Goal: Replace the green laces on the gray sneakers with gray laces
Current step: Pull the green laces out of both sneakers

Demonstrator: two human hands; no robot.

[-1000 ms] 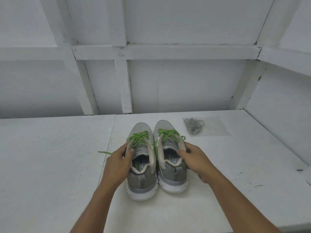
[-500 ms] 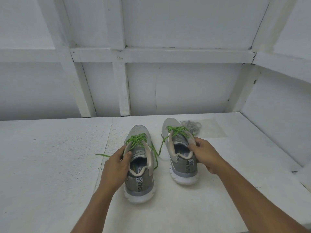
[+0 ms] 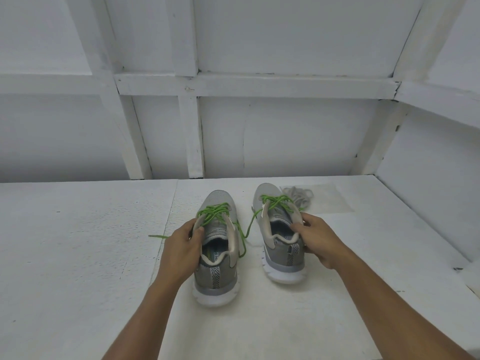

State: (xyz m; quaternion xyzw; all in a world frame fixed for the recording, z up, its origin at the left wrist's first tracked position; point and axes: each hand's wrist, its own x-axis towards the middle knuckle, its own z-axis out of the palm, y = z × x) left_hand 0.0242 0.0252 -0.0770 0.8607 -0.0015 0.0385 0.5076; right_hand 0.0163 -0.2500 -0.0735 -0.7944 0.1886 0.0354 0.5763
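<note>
Left hand (image 3: 181, 245): fingers curled round the outer collar of the left sneaker (image 3: 218, 276), thumb inside. Right hand (image 3: 317, 240): grips the outer collar of the right sneaker (image 3: 283, 258) the same way. Both forearms reach forward. Green laces (image 3: 213, 214) are still threaded in both sneakers, with loose ends trailing on the table (image 3: 78, 255).

The gray laces (image 3: 298, 196) lie bundled on a clear bag (image 3: 335, 201), just behind the right toe. Table white and rough; white panelled wall (image 3: 285, 139) behind.

A second ago the sneakers sat touching. Now they are apart, the right one carried rightward.
</note>
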